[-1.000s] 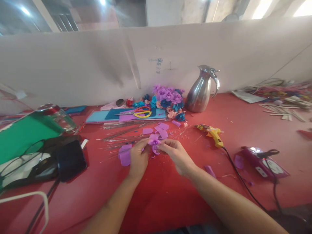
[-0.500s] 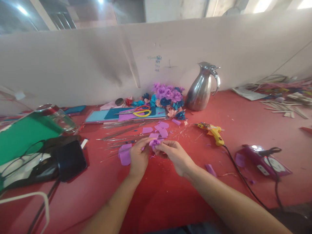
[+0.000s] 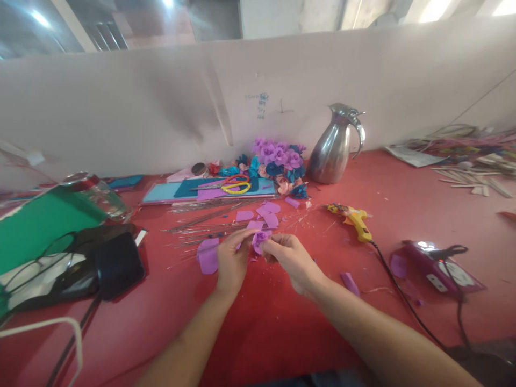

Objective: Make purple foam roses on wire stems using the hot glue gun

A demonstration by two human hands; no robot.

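Both my hands meet over the red table (image 3: 282, 322), pinching a small purple paper flower (image 3: 259, 239) between their fingertips. My left hand (image 3: 231, 260) grips it from the left, and my right hand (image 3: 292, 258) closes on it from the right. A loose purple paper piece (image 3: 207, 257) lies just left of my left hand. More purple petals (image 3: 266, 212) and thin metal wires (image 3: 201, 220) lie right behind my hands.
A yellow glue gun (image 3: 355, 220) with a black cord lies to the right, near a purple power strip (image 3: 439, 266). A steel jug (image 3: 336, 145), a pile of paper flowers (image 3: 278, 161) and scissors (image 3: 229, 185) stand at the back. A black bag (image 3: 100, 263) sits left.
My hands have stayed in place, turning the purple flower slightly between the fingertips. The view shifted a little.
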